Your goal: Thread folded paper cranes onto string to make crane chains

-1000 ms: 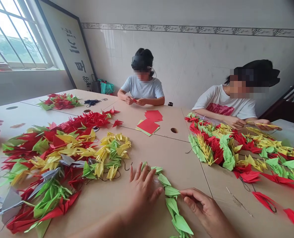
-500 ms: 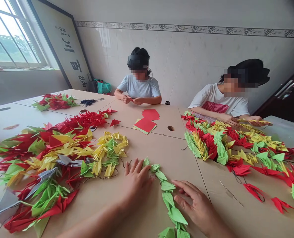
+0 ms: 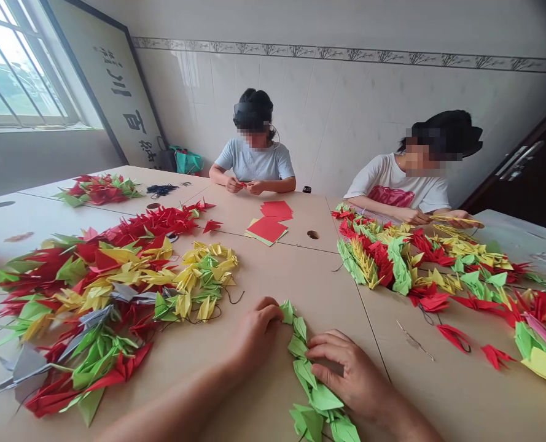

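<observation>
A garland of folded green paper cranes runs down the table in front of me and bends back at the bottom edge. My left hand is curled at its far end, fingers closed on the top green crane; the fingertips are partly hidden. Along the garland's right side lies my right hand, its thumb and fingers apart and touching the paper without gripping it. A thin dark thread shows near the bottom of the garland.
Heaps of red, yellow, green and grey folded paper garlands lie left; more garlands lie right. A thin metal needle rests right of my hand. Red paper squares lie beyond. Two people sit across, hands busy.
My left hand has gone from spread flat beside the garland to curled at its far end. My right hand has moved left, onto the garland's edge. The view has shifted slightly.
</observation>
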Available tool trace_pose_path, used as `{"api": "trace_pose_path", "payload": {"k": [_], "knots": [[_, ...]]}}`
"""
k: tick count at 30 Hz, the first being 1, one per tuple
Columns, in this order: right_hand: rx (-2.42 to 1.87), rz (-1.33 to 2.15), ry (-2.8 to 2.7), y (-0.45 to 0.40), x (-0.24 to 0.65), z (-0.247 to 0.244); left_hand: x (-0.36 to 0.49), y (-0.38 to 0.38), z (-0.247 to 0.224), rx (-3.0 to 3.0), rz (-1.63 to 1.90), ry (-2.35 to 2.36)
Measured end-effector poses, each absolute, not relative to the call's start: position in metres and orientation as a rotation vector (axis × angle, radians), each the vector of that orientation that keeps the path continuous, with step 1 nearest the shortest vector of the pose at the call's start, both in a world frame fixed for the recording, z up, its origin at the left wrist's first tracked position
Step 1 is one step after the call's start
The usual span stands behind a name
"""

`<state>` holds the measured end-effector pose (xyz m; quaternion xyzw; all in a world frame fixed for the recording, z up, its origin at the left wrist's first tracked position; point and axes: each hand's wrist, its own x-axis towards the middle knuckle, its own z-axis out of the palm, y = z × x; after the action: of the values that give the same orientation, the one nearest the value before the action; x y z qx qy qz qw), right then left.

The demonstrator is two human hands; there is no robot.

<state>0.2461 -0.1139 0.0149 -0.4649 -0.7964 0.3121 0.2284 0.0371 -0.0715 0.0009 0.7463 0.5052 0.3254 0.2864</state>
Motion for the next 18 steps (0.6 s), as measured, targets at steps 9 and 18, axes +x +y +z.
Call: {"api": "trace_pose_path", "payload": {"k": [9, 18], "knots": [[-1.448, 0.962, -1.762, -0.104, 0.241, 0.003, 0.039, -0.063, 0.0, 1.258, 1.07, 1.103], [-1.354, 1.071, -1.79, -0.063, 0.229, 0.006, 0.046, -0.063, 0.013, 0.833, 0.961, 0.839]]}}
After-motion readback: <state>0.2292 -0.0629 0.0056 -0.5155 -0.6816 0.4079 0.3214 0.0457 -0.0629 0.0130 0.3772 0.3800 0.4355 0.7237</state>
